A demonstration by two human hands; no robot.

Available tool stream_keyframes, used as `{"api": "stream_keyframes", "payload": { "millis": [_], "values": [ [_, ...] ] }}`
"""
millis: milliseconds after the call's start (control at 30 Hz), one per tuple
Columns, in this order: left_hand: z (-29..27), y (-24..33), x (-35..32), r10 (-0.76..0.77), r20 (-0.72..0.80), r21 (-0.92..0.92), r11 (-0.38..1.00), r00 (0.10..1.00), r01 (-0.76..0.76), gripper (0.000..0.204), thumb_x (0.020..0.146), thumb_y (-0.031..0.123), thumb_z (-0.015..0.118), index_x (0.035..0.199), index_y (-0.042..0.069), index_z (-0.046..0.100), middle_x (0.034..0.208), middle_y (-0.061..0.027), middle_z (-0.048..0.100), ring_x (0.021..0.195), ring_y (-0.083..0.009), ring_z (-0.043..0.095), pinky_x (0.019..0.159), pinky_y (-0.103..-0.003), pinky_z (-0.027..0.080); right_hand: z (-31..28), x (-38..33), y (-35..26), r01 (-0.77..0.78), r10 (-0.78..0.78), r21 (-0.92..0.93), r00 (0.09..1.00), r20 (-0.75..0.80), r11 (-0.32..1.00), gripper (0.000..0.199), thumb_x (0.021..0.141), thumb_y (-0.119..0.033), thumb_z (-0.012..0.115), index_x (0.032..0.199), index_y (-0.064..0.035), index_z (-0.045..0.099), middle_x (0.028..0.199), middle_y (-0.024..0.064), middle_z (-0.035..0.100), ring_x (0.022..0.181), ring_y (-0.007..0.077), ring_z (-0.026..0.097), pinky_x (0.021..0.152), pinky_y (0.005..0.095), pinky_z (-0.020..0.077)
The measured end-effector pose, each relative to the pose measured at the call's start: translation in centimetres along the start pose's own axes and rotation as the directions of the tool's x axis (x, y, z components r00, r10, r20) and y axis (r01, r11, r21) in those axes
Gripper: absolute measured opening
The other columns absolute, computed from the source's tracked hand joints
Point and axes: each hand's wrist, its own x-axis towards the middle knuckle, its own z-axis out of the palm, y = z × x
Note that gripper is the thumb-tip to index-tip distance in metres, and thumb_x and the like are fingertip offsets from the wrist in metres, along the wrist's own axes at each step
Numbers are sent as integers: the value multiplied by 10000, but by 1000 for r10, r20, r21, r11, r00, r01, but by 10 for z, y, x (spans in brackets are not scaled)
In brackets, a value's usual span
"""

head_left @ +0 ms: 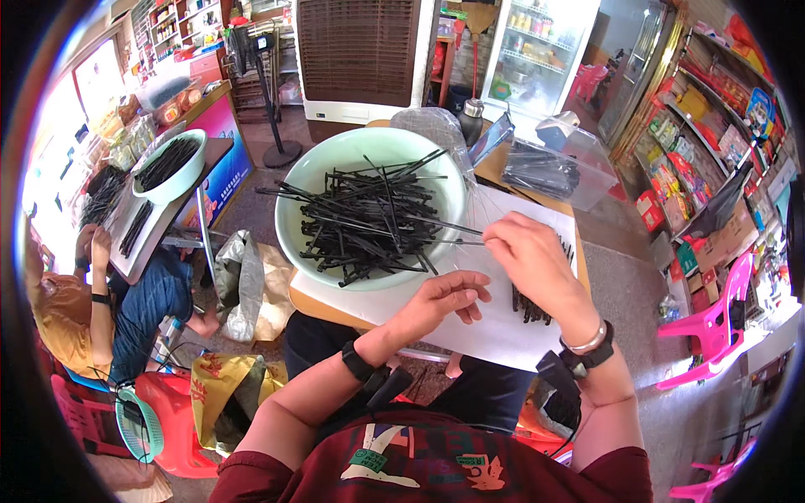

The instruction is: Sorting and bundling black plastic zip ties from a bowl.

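Observation:
A large pale green basin (289,226) holds a tangled heap of thin black plastic sticks (369,218), some poking over its rim. My right hand (537,264) is just right of the basin, fingers pinched on the ends of a couple of black sticks (457,225) that stretch left over the rim. Beneath that hand, a row of black sticks (530,308) lies side by side on a white sheet (495,335); my hand and wrist cover part of it. My left hand (444,300) hovers at the basin's lower right, fingers loosely curled and apart, with nothing visible in it.
Behind the sheet stand a clear plastic box (579,172) of dark sticks, a propped phone (491,141) and a metal bottle (471,120). At left, another person (75,310) sits by a table with a similar basin (172,194). Pink chairs (713,323) stand right.

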Motion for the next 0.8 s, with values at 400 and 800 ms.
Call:
{"api": "stream_keyframes", "payload": {
  "millis": [400, 800],
  "values": [
    [16, -41, 24, -70, -112, 18, 997, 991, 73, 231, 973, 168, 453, 1106, 1, 542, 1008, -76, 597, 864, -126, 592, 741, -246, 492, 38, -89, 28, -247, 247, 19, 969, 5, 969, 182, 847, -157, 619, 923, -5, 552, 749, 143, 644, 703, 280, 658, 627, 355, 503],
    [-6, -24, 4, -228, -140, 76, 968, 964, 240, 131, 935, 86, 490, 1016, -12, 521, 881, -61, 598, 740, -144, 628, 665, -258, 535, 53, -27, 60, -389, 464, 760, 876, 131, 521, 194, 860, -176, 591, 886, 15, 580, 668, 94, 568, 532, 136, 553, 518, 278, 455]
  ]
}}
